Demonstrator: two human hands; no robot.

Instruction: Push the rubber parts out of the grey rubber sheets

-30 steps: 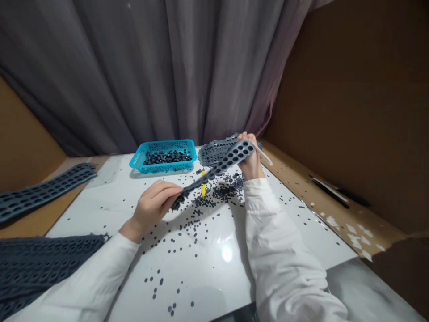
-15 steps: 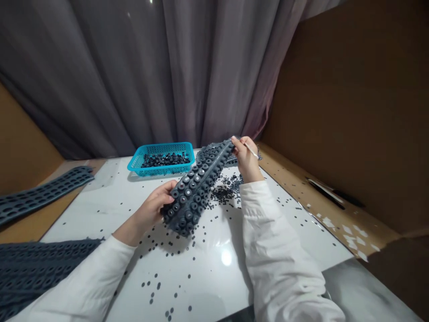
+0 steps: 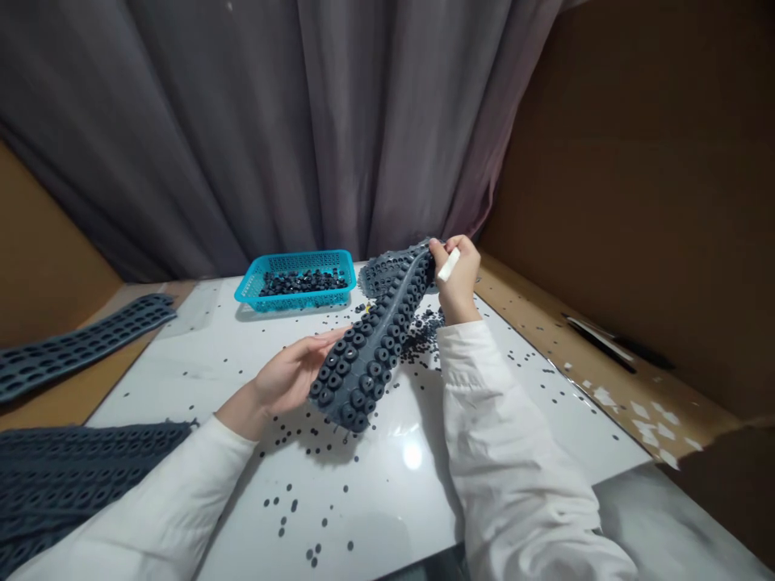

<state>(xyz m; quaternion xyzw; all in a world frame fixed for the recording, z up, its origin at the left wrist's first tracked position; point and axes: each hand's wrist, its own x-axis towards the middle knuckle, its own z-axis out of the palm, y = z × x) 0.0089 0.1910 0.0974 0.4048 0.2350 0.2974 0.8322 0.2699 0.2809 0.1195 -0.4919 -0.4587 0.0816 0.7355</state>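
A dark grey rubber strip with rows of raised ring-shaped studs is held up at a slant over the white board. At its upper far end my right hand pinches it. A white stick-like tool also sits in that hand; its full length is hidden. My left hand lies beside and partly behind the strip's lower half, fingers stretched out, thumb off the studs. Whether its hidden fingertips touch the rubber I cannot tell. Small black discs are heaped on the board beyond the strip.
A blue basket of black pieces stands at the back. Another studded piece lies behind the strip. More perforated strips and a studded sheet are at left. Pen-like tools and white scraps lie at right.
My left hand has loosened from the strip's edge and its fingers have straightened behind it. The strip has turned slightly, and the white tool in my right hand now points toward me.
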